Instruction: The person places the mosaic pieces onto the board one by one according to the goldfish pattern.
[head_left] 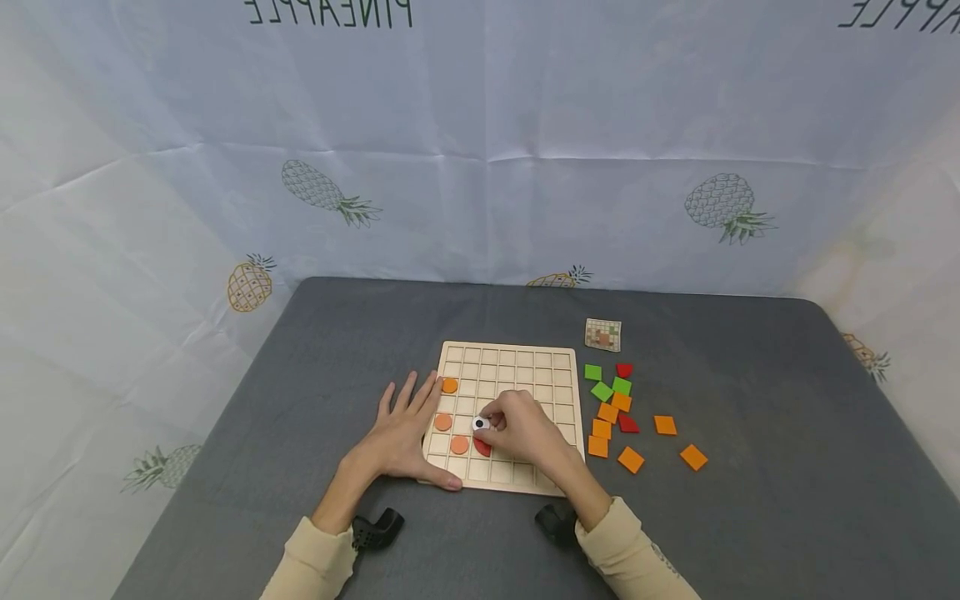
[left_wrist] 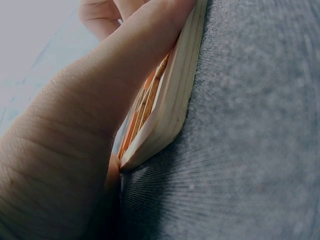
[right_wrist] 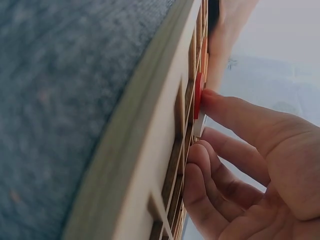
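Observation:
A square wooden grid board (head_left: pixel 517 358) lies on the table. My right hand (head_left: pixel 525 429) pinches a small white round piece with a black dot (head_left: pixel 481 423) between thumb and fingers, over the lower left part of the grid. Just below that piece is a red piece (head_left: pixel 482 449), partly covered by the hand; the right wrist view shows its red edge (right_wrist: pixel 198 95) near the thumb. Three orange discs (head_left: pixel 459 444) sit in cells at the board's left side. My left hand (head_left: pixel 397 442) rests along the left edge with fingers spread, its thumb at the front edge.
Right of the board lie several orange square tiles (head_left: pixel 631 459), several green tiles (head_left: pixel 593 372), and red pieces (head_left: pixel 627 424). A small patterned card (head_left: pixel 603 334) is beyond them. The grey table (head_left: pixel 750 375) meets a pineapple-print cloth (head_left: pixel 480 217) at the back.

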